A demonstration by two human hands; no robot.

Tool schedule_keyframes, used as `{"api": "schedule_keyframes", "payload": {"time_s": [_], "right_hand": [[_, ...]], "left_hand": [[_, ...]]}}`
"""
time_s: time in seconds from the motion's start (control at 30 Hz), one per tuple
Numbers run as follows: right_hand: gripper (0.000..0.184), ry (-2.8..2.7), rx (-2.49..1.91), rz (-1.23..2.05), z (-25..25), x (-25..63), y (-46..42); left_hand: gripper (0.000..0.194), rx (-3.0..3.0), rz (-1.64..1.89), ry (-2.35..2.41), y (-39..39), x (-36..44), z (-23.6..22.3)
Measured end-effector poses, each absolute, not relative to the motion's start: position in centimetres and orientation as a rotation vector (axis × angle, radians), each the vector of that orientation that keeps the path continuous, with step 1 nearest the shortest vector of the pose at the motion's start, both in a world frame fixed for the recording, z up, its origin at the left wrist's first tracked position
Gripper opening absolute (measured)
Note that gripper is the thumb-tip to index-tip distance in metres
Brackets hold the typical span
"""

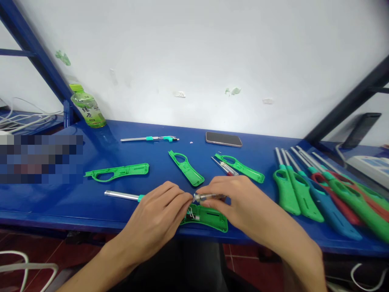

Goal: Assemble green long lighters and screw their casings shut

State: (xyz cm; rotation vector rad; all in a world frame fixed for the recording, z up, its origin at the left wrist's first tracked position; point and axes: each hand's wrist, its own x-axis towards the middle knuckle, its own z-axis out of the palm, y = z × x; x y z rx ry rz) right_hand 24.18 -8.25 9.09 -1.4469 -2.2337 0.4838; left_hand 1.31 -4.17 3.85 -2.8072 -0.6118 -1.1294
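On blue table: four green half-shells; right fingers pinching one tank; left fingers, hold unclear.

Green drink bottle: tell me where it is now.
In the head view, the bottle stands at the back left of the blue table, near the white wall and just right of the blue frame.

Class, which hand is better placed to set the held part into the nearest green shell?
Probably the right hand: it pinches the held part; the left hand is only near its tip.
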Motion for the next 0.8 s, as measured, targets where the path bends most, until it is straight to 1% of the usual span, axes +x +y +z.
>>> {"api": "schedule_keyframes", "payload": {"time_s": [0.37,0.63,0.8], "right_hand": [[0.019,-2.25,-1.414,0.451,9.52,23.59,-8.23],[0.017,-2.212,-1.428,0.507,9.53,23.88,-8.47],[0.017,-2.185,-1.463,0.511,9.65,24.28,-8.45]], "left_hand": [[0.009,-2.779,-1.152,-0.631,-4.13,1.1,3.74],[0.01,-2.8,-1.167,-0.61,-4.12,1.15,3.8],[0.011,-2.806,-1.246,-0.723,-4.24,1.0,3.84]]}}
